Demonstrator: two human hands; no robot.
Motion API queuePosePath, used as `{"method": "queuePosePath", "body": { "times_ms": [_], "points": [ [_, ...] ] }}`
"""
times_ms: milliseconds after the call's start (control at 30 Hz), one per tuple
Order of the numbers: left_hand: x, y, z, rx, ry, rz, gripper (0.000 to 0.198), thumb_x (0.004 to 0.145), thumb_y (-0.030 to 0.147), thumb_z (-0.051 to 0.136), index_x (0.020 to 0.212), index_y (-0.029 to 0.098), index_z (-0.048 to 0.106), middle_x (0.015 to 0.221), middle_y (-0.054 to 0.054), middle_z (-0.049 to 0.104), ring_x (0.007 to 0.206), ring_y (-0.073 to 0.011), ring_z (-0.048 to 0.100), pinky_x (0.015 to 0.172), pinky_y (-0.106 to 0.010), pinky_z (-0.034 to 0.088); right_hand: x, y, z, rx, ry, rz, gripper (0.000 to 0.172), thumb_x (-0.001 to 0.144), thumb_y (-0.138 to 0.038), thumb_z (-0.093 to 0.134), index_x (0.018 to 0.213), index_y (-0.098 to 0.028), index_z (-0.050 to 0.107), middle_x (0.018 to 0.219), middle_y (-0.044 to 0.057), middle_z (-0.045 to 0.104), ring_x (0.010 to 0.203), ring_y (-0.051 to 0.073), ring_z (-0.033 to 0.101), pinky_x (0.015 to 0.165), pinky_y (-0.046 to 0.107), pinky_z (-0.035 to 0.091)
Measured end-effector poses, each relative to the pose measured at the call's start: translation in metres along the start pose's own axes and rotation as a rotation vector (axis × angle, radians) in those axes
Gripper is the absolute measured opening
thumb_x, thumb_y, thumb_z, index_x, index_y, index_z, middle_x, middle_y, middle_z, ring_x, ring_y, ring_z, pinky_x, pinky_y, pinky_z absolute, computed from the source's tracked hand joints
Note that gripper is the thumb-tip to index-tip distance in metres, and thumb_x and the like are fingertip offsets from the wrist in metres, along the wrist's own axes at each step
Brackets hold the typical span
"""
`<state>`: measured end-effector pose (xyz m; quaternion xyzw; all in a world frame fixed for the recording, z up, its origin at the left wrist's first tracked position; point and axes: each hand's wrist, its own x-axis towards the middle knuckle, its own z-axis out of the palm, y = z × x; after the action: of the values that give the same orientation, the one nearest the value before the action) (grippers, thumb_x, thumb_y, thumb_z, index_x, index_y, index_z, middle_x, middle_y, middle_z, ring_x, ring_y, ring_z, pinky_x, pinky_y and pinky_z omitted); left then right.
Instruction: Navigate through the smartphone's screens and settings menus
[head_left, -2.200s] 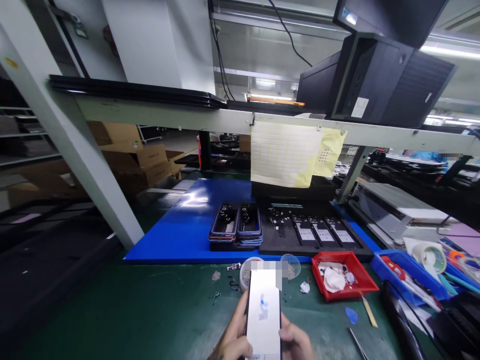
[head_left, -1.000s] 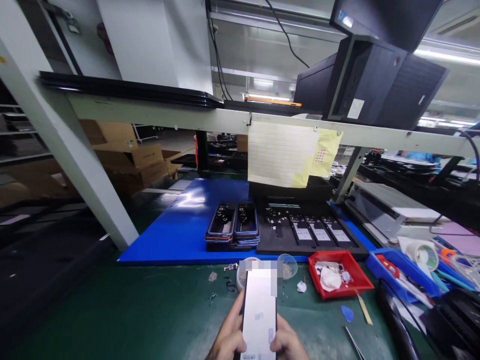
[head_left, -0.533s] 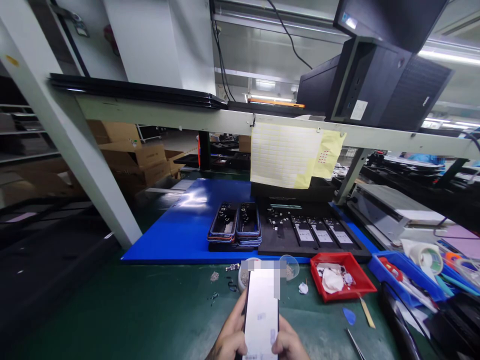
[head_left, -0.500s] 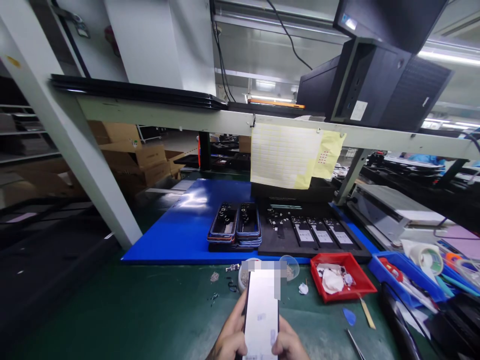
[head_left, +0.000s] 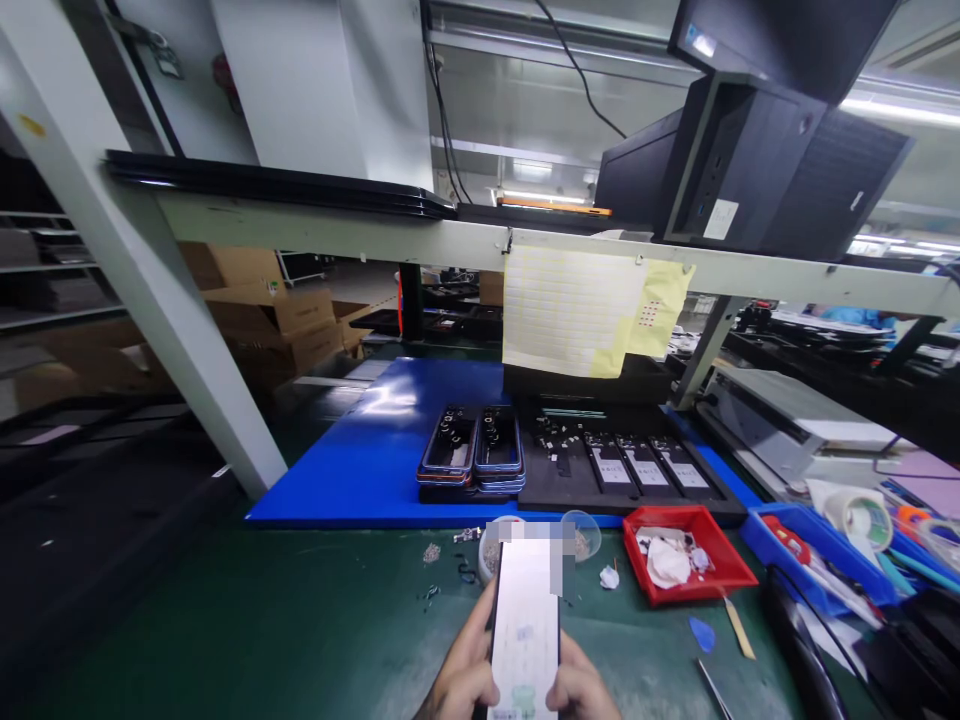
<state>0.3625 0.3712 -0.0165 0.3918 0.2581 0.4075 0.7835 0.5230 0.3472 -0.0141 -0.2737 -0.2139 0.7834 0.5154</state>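
I hold a smartphone (head_left: 525, 625) with a lit white screen upright at the bottom middle of the view, above the green mat (head_left: 300, 640). My left hand (head_left: 461, 675) wraps the phone's left edge, thumb on the screen side. My right hand (head_left: 581, 685) grips the right edge. Both hands are closed around the phone. Behind it stand two small clear cups (head_left: 585, 535) with tiny parts.
Two stacks of phone frames (head_left: 472, 450) lie on a blue board (head_left: 367, 450), beside a black tray of parts (head_left: 630, 465). A red bin (head_left: 690, 555), a blue tray with tools (head_left: 817, 550), tape roll (head_left: 862, 515), tweezers (head_left: 712, 685) and loose screws (head_left: 431, 552) sit nearby.
The phone's screen content has changed and now shows a small green patch near the bottom. My hands and the phone stay in nearly the same place.
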Motion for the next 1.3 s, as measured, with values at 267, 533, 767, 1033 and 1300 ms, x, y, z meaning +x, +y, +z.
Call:
{"method": "queuePosePath", "body": {
  "times_ms": [267,533,767,1033,1300],
  "points": [
    [0.001,0.0,0.006,0.037,0.0,0.034,0.115,0.047,0.009,0.052,0.15,0.021,0.001,0.091,-0.004,0.07,0.067,-0.0199,0.058,0.052,-0.023,0.036,0.0,0.002,-0.002,0.015,-0.038,0.006,0.06,0.045,-0.009,0.051,0.102,-0.011,0.072,0.075,0.01,0.074,0.062,0.023,0.065,0.051,0.026,0.043],
    [-0.001,0.003,0.008,0.076,0.035,0.008,0.112,0.049,0.012,0.051,0.15,0.021,0.003,0.093,-0.004,0.069,0.068,-0.0209,0.058,0.054,-0.025,0.038,0.0,0.001,0.0,0.016,-0.029,0.01,0.066,0.045,-0.01,0.05,0.108,-0.007,0.069,0.083,0.012,0.075,0.068,0.024,0.066,0.054,0.027,0.043],
    [-0.003,0.006,0.012,0.134,0.076,0.018,0.114,0.049,0.012,0.054,0.15,0.018,0.002,0.093,-0.005,0.07,0.07,-0.022,0.059,0.055,-0.027,0.04,0.004,0.003,-0.006,-0.05,-0.081,0.002,0.071,0.043,-0.012,0.048,0.111,-0.005,0.066,0.086,0.014,0.075,0.072,0.027,0.067,0.056,0.029,0.042],
    [-0.005,0.011,0.019,0.086,0.089,0.017,0.109,0.047,0.008,0.049,0.148,0.015,0.008,0.087,-0.004,0.071,0.075,-0.0248,0.063,0.056,-0.028,0.039,0.001,0.004,-0.005,-0.006,-0.101,-0.012,0.065,0.045,-0.011,0.049,0.108,-0.008,0.067,0.081,0.011,0.074,0.071,0.026,0.066,0.054,0.028,0.041],
    [-0.004,0.008,0.016,0.066,0.072,0.017,0.109,0.047,0.008,0.049,0.148,0.017,0.009,0.083,-0.002,0.07,0.066,-0.0189,0.058,0.05,-0.024,0.033,0.0,-0.005,0.004,-0.149,-0.008,0.016,0.063,0.043,-0.01,0.048,0.103,-0.008,0.069,0.081,0.01,0.076,0.067,0.023,0.067,0.053,0.027,0.042]
  ]
}}
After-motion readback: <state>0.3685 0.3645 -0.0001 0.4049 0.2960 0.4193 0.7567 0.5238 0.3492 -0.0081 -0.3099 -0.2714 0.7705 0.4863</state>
